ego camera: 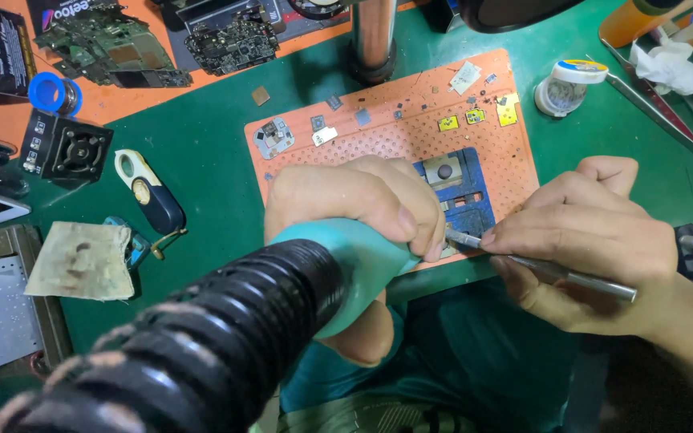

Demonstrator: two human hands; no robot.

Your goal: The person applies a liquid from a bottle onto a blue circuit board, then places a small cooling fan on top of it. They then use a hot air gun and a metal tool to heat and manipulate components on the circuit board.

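My left hand (pixel 354 200) grips the teal handle of a hot-air tool (pixel 346 269), whose black ribbed hose (pixel 202 345) runs toward the camera. My right hand (pixel 587 240) holds metal tweezers (pixel 555 273), their tip near a blue circuit board (pixel 463 192) on an orange perforated work mat (pixel 387 140). The left hand hides the tool's nozzle and part of the board. Small chips and yellow parts (pixel 475 118) lie scattered on the mat.
A green mat (pixel 202 152) covers the bench. On the left lie a black fan block (pixel 66 148), a blue-white tool (pixel 150 192), a stained pad (pixel 82 261) and green circuit boards (pixel 114 44). A metal post (pixel 374 36), a small jar (pixel 567 84) and long tweezers (pixel 659 112) stand behind.
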